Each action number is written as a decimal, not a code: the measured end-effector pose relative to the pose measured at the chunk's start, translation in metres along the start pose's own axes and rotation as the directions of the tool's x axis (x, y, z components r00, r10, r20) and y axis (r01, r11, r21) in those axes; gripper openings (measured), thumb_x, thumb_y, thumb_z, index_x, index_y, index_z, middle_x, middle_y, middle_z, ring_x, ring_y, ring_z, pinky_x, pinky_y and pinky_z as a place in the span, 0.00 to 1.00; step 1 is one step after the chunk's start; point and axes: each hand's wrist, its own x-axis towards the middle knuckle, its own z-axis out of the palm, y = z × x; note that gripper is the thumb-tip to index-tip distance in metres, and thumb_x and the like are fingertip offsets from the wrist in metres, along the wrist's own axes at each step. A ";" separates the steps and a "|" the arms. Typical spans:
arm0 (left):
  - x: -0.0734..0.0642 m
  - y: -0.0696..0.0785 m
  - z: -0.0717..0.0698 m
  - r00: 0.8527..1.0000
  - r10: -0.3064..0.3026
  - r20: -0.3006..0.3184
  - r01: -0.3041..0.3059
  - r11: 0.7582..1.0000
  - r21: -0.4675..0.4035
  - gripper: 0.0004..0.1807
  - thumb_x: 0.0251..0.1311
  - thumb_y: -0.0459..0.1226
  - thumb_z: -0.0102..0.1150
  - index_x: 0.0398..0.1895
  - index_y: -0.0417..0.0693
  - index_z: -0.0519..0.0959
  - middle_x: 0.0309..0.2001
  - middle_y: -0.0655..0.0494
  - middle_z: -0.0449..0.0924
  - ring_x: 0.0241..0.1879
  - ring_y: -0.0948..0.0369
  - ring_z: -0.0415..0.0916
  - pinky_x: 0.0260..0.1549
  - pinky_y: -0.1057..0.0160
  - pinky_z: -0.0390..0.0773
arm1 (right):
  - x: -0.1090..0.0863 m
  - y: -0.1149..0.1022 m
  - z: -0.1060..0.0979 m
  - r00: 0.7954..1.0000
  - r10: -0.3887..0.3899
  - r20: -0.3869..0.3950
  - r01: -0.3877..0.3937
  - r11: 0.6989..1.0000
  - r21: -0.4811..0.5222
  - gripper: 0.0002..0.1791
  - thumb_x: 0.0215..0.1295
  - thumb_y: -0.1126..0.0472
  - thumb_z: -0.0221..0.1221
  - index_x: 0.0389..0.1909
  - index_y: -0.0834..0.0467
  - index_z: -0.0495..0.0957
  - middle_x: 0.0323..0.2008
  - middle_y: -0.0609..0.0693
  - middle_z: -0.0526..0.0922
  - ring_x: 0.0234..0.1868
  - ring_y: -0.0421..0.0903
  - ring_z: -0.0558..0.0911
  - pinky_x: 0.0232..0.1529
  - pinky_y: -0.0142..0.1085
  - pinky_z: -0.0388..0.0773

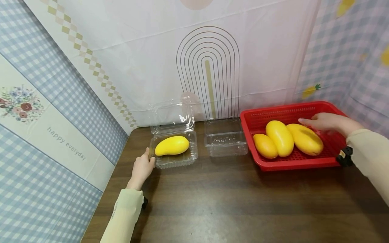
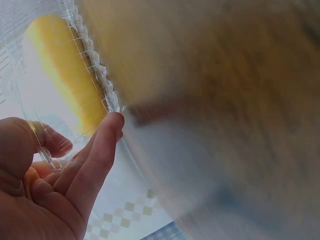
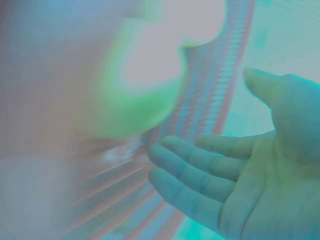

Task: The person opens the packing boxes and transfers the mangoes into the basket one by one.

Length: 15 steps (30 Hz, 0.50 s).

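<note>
A yellow mango (image 1: 172, 145) lies in an opened clear plastic clamshell box (image 1: 174, 164), its lid tilted up behind. My left hand (image 1: 143, 168) pinches the near left corner of that box; the left wrist view shows the thumb (image 2: 59, 145) over the rim and the fingers beneath it. Over the right part of a red plastic basket (image 1: 299, 164) is my right hand (image 1: 328, 122), fingers spread and holding nothing. Beside it in the basket rests the rightmost mango (image 1: 307, 140). To its left sit a middle mango (image 1: 280, 138) and a smaller one (image 1: 265, 146).
Between the first box and the basket stands a second clear clamshell box (image 1: 227, 149), also opened. The brown wooden table (image 1: 212, 202) runs up to a patterned cloth (image 1: 146, 67) hanging behind. Blue checked cloth (image 1: 39, 175) covers the left side.
</note>
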 end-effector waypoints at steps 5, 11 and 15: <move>0.001 0.001 0.000 1.000 -0.002 0.001 0.002 1.000 0.007 0.36 0.66 0.36 0.48 0.75 0.28 0.57 0.21 0.53 0.81 0.13 0.59 0.63 0.19 0.59 0.67 | 0.002 -0.037 -0.018 0.998 -0.033 -0.060 0.033 0.999 -0.009 0.56 0.74 0.30 0.40 0.64 0.87 0.54 0.59 0.86 0.61 0.52 0.73 0.74 0.45 0.58 0.79; 0.001 0.002 0.001 1.000 -0.009 -0.001 0.009 1.000 0.007 0.36 0.65 0.36 0.48 0.75 0.28 0.57 0.21 0.54 0.81 0.13 0.59 0.64 0.18 0.59 0.67 | 0.013 -0.091 -0.028 0.993 -0.072 -0.096 0.074 0.997 0.012 0.58 0.70 0.25 0.39 0.68 0.81 0.56 0.58 0.81 0.68 0.50 0.68 0.77 0.48 0.60 0.77; 0.002 0.002 0.003 1.000 -0.012 0.005 0.012 1.000 0.008 0.36 0.65 0.36 0.48 0.75 0.29 0.56 0.18 0.54 0.77 0.12 0.60 0.60 0.17 0.60 0.66 | 0.023 -0.134 -0.023 0.983 -0.144 -0.112 0.144 0.989 -0.007 0.51 0.73 0.31 0.42 0.69 0.78 0.59 0.63 0.80 0.65 0.59 0.73 0.72 0.56 0.65 0.71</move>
